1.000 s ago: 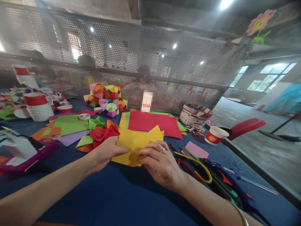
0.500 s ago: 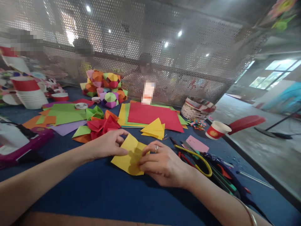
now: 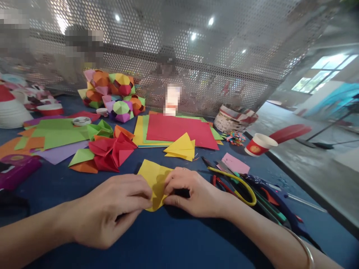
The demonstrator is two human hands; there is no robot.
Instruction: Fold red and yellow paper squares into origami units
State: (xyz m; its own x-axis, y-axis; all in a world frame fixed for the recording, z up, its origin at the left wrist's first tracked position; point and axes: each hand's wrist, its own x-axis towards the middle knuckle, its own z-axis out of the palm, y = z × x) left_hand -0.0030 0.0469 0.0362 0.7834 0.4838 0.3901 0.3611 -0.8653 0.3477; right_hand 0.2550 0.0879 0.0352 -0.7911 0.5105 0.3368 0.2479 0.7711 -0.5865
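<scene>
Between my hands is a square of yellow paper (image 3: 156, 178) with crease lines, lying over the blue tabletop and curling slightly at its near edge. My left hand (image 3: 112, 205) pinches its near left edge, thumb below the fingers. On the opposite side, my right hand (image 3: 193, 190) grips the right edge between thumb and bent fingers. Folded yellow paper triangles (image 3: 182, 147) lie just beyond. Left of them rest red folded paper pieces (image 3: 112, 150). Scissors with yellow handles (image 3: 249, 192) lie close to my right forearm.
Behind are stacked coloured sheets (image 3: 179, 129) and paper balls (image 3: 122, 111). A glue gun (image 3: 280, 198) and pink paper (image 3: 234, 163) lie at right, near a paper cup (image 3: 259, 144) and a basket (image 3: 234, 118). Green sheets (image 3: 58, 132) and a purple tool (image 3: 21, 172) occupy the left.
My left hand has moved from the paper's far left edge to its near left edge and closed there. My right thumb has come to the near edge. The view has shifted slightly.
</scene>
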